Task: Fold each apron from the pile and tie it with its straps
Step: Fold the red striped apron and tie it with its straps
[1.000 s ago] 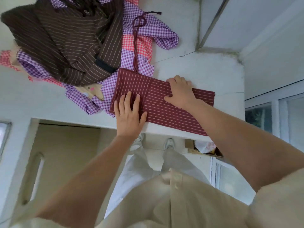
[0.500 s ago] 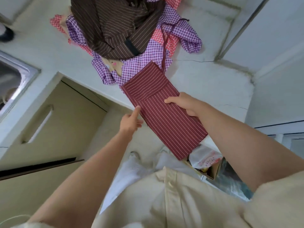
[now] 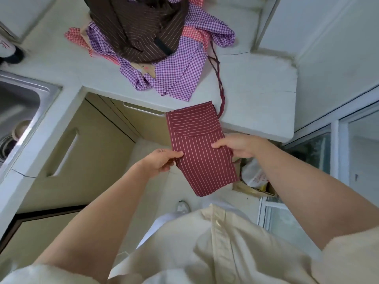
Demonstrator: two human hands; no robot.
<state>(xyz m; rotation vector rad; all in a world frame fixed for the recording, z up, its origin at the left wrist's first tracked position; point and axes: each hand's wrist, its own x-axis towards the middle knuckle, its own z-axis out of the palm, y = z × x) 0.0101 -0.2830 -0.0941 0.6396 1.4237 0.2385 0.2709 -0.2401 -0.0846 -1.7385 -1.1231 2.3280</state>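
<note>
Pale stone countertop (image 3: pixel 256 83) runs across the upper view, with one steel sink (image 3: pixel 20 99) let into it at the left and beige cabinet doors (image 3: pixel 92 150) below.

Count, task items: one folded maroon apron with thin white stripes (image 3: pixel 201 152). One dark maroon strap (image 3: pixel 217 72) runs from its far right corner up across the counter; it looks twisted, and I cannot tell whether it is single or doubled. One unfolded pile sits at the back of the counter: one brown pinstriped apron (image 3: pixel 141 27) on top, purple check cloth (image 3: pixel 176 74) beneath and spread forward, and red check cloth (image 3: pixel 192 32) showing at both sides. I cannot count the separate check aprons.

Count, hands: two, both on the folded apron. My left hand (image 3: pixel 162 162) pinches its left edge, thumb on the upper face, fingers curled underneath. My right hand (image 3: pixel 240 145) holds the right edge at about the same level, thumb laid on the upper face, fingers out of sight behind the cloth.

Position: the folded apron is held in front of the counter's front edge, between the two hands. Its far end lies by the counter rim; I cannot tell whether it touches. Its near end extends past both grips toward my body, unsupported.

One open cardboard box holding a white bag (image 3: pixel 254 181) stands on the floor at the right.
</note>
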